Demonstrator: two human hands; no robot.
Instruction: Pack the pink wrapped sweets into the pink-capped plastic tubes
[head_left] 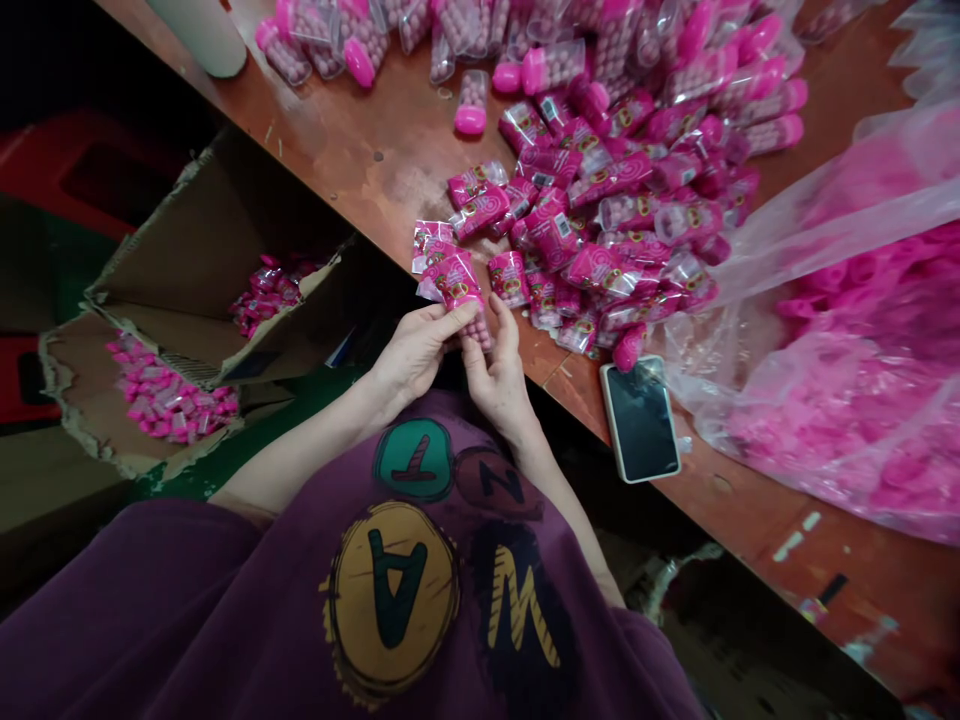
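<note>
Between my left hand [417, 350] and my right hand [496, 368] is a small clear candy bottle [475, 328] filled with pale pink balls. A printed pink wrapper [454, 272] covers its far part. My left thumb and fingers pinch the bottle from the left, while my right thumb and fingertips close on its near end. At the table edge beyond my fingers lie flat printed wrappers [431, 240]. Just right of them is another wrapped candy bottle [508, 278], at the border of a heap of wrapped bottles [592, 220].
Unwrapped candy bottles with pink caps [555, 68] crowd the table's far side. A phone [641, 418] lies near the edge, beside a clear bag of pink plastic pieces [847, 400]. Cardboard boxes [202, 250] holding pink bottles stand below left. A pale cylinder [206, 40] is at top left.
</note>
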